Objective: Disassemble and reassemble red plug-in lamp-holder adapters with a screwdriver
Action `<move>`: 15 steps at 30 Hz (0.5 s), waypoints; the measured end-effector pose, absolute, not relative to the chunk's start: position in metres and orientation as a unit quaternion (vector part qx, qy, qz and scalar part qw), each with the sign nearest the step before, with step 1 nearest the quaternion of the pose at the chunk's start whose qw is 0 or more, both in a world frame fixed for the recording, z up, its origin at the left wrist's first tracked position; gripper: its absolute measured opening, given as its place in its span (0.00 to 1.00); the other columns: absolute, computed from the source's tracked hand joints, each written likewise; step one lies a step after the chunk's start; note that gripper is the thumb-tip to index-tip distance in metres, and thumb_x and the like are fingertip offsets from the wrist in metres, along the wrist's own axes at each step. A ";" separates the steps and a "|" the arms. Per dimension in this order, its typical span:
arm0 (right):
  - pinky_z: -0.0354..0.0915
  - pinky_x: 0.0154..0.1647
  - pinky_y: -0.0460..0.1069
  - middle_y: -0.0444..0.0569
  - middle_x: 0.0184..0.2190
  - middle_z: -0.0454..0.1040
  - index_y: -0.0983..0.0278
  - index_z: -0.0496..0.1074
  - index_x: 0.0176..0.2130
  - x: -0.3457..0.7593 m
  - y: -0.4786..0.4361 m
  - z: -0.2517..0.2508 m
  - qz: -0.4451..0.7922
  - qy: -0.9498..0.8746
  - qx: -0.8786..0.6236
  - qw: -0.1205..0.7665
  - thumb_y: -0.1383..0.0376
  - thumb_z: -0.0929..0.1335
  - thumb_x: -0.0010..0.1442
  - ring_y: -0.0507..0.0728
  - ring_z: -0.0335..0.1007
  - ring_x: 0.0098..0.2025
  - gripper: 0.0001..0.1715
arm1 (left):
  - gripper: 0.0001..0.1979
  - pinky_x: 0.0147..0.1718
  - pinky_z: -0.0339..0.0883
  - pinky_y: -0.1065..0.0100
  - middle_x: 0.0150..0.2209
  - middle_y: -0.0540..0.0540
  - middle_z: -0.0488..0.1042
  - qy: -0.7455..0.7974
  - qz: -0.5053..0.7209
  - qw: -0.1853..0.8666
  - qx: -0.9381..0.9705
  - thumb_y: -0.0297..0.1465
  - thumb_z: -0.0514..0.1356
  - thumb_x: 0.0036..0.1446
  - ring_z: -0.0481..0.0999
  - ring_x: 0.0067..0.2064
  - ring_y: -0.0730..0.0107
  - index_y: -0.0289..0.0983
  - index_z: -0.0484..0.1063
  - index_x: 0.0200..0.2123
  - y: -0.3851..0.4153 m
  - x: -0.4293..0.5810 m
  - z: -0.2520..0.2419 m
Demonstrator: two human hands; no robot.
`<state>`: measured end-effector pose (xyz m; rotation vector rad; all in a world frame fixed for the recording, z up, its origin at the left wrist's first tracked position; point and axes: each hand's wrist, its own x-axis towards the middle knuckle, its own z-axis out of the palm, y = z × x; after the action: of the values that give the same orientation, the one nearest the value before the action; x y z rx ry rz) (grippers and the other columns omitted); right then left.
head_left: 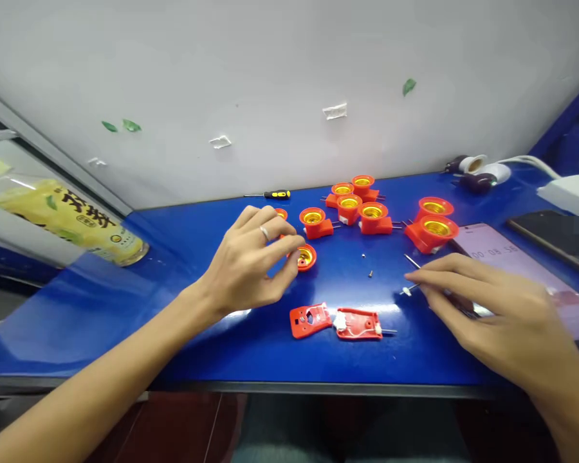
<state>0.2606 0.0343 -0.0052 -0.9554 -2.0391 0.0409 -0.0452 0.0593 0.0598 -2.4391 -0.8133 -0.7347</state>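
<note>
My left hand, with a ring on one finger, has its thumb and index finger closed at the edge of a red lamp socket cup with a gold threaded inside. This cup tilts toward me, and its left side is hidden by the fingers. At the right, my blurred right hand pinches a thin metal pin with a white piece on it. Another slim silver rod sticks out by the index finger. Between the hands lie a red cover plate and an open red shell with a white wire and a pin.
Several red lamp sockets stand along the back of the blue table. Two tiny screws lie mid-table. A phone showing a timer lies right, beside a dark phone. A screwdriver and drink bottle are left.
</note>
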 end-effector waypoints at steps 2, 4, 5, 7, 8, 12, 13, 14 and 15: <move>0.68 0.41 0.48 0.46 0.40 0.76 0.60 0.77 0.39 0.260 0.034 -0.005 0.003 -0.823 -0.381 0.422 0.67 0.67 0.65 0.53 0.74 0.39 0.07 | 0.07 0.38 0.65 0.60 0.36 0.44 0.77 -0.282 -0.261 0.248 -0.889 0.24 0.63 0.54 0.72 0.38 0.63 0.36 0.74 0.38 0.061 -0.060 0.052; 0.67 0.40 0.49 0.47 0.38 0.76 0.60 0.77 0.37 0.259 0.035 -0.005 -0.016 -0.828 -0.382 0.410 0.64 0.66 0.66 0.54 0.73 0.39 0.09 | 0.10 0.39 0.65 0.59 0.37 0.42 0.77 -0.273 -0.261 0.253 -0.891 0.25 0.64 0.52 0.72 0.39 0.61 0.35 0.74 0.40 0.060 -0.071 0.044; 0.67 0.40 0.50 0.47 0.38 0.76 0.60 0.77 0.37 0.258 0.035 -0.006 -0.025 -0.831 -0.382 0.404 0.63 0.65 0.66 0.54 0.73 0.38 0.10 | 0.11 0.39 0.65 0.58 0.38 0.42 0.77 -0.275 -0.259 0.250 -0.892 0.27 0.65 0.52 0.72 0.39 0.61 0.35 0.74 0.40 0.060 -0.075 0.041; 0.67 0.38 0.51 0.47 0.37 0.76 0.59 0.77 0.36 0.257 0.036 -0.007 -0.036 -0.836 -0.382 0.391 0.61 0.64 0.67 0.55 0.73 0.37 0.12 | 0.14 0.39 0.65 0.57 0.40 0.40 0.77 -0.296 -0.255 0.225 -0.893 0.32 0.65 0.53 0.73 0.40 0.59 0.34 0.74 0.43 0.058 -0.078 0.037; 0.67 0.38 0.51 0.47 0.37 0.77 0.59 0.76 0.36 0.257 0.037 -0.007 -0.041 -0.838 -0.383 0.387 0.61 0.64 0.67 0.56 0.73 0.37 0.12 | 0.15 0.40 0.65 0.57 0.41 0.40 0.76 -0.310 -0.256 0.205 -0.892 0.34 0.65 0.53 0.73 0.42 0.58 0.35 0.74 0.44 0.056 -0.077 0.035; 0.66 0.36 0.52 0.47 0.37 0.77 0.59 0.76 0.36 0.256 0.038 -0.007 -0.065 -0.843 -0.389 0.366 0.60 0.64 0.67 0.56 0.74 0.36 0.12 | 0.18 0.43 0.64 0.56 0.44 0.39 0.75 -0.320 -0.261 0.157 -0.897 0.38 0.63 0.55 0.72 0.44 0.57 0.35 0.73 0.46 0.048 -0.064 0.029; 0.66 0.35 0.52 0.46 0.37 0.78 0.59 0.76 0.36 0.256 0.038 -0.006 -0.067 -0.843 -0.390 0.363 0.60 0.64 0.67 0.56 0.74 0.35 0.13 | 0.17 0.45 0.63 0.55 0.45 0.39 0.75 -0.321 -0.261 0.171 -0.894 0.38 0.63 0.56 0.72 0.45 0.57 0.35 0.73 0.47 0.045 -0.060 0.027; 0.66 0.35 0.52 0.46 0.37 0.78 0.59 0.76 0.36 0.256 0.037 -0.006 -0.064 -0.843 -0.392 0.361 0.60 0.64 0.67 0.56 0.74 0.35 0.13 | 0.17 0.46 0.62 0.55 0.46 0.39 0.75 -0.324 -0.259 0.191 -0.890 0.37 0.63 0.56 0.72 0.47 0.56 0.35 0.73 0.47 0.041 -0.056 0.026; 0.67 0.36 0.52 0.46 0.36 0.78 0.59 0.76 0.36 0.256 0.037 -0.005 -0.060 -0.842 -0.395 0.364 0.60 0.64 0.67 0.55 0.74 0.35 0.13 | 0.17 0.48 0.61 0.54 0.47 0.38 0.75 -0.326 -0.257 0.209 -0.885 0.37 0.63 0.57 0.71 0.48 0.55 0.35 0.73 0.47 0.039 -0.053 0.024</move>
<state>0.2557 0.0369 -0.0049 -1.0163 -2.1660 -0.1544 -0.0527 0.0386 0.0242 -2.4635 -0.9078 -0.7137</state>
